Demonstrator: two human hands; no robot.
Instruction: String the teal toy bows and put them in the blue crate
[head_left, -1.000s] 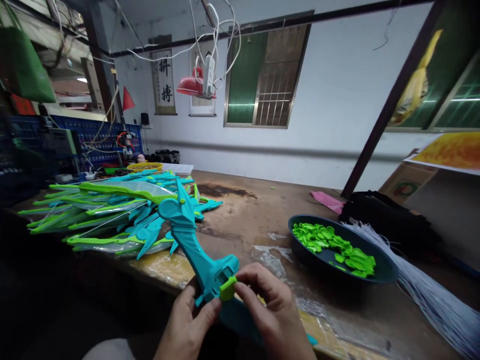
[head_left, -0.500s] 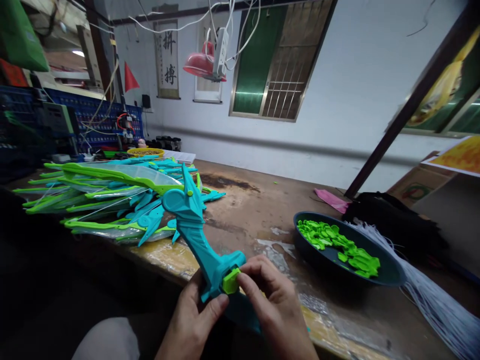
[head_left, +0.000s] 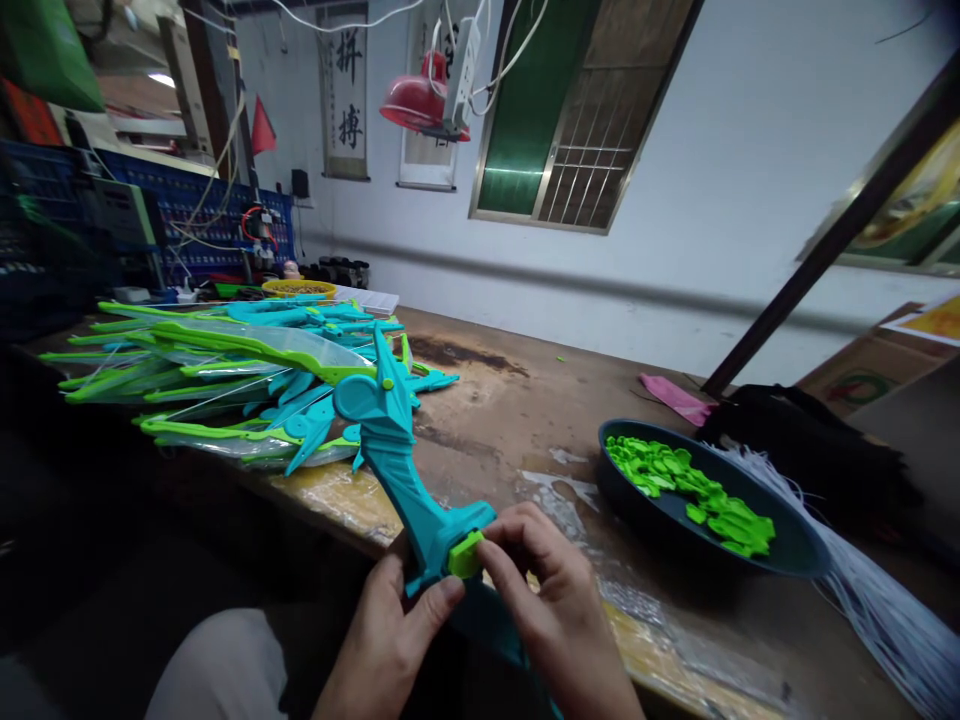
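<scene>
The turquoise frame (head_left: 411, 495) looks smooth plastic — the lime piece (head_left: 465, 556) likewise — the tabletop (head_left: 495, 425) rough (its edge tape (head_left: 341, 496) glossy).

- Toy bow (head_left: 405, 480): turquoise, with a lime-green limb and one lime-green dot.
- Small piece (head_left: 465, 556): plain lime green.
- Piled bows (head_left: 306, 428): turquoise and lime green, with pale see-through sheeting.
- Bowl (head_left: 802, 545): dark blue.
- Loose pieces (head_left: 739, 525) in bowl: bright lime green.
- Strings (head_left: 885, 605): whitish grey.
- Cloth (head_left: 677, 398): pink.
- Table (head_left: 510, 430): brown, blotched with a blackish stain; yellowish along the near edge.
- Lamp (head_left: 411, 100): red.
- Scroll (head_left: 347, 95): bold black characters on pale ground.
- Window (head_left: 517, 160): green pane beside a brown, barred one.
- Wall (head_left: 690, 220): bluish white.
- Flag (head_left: 262, 128): red.
</scene>
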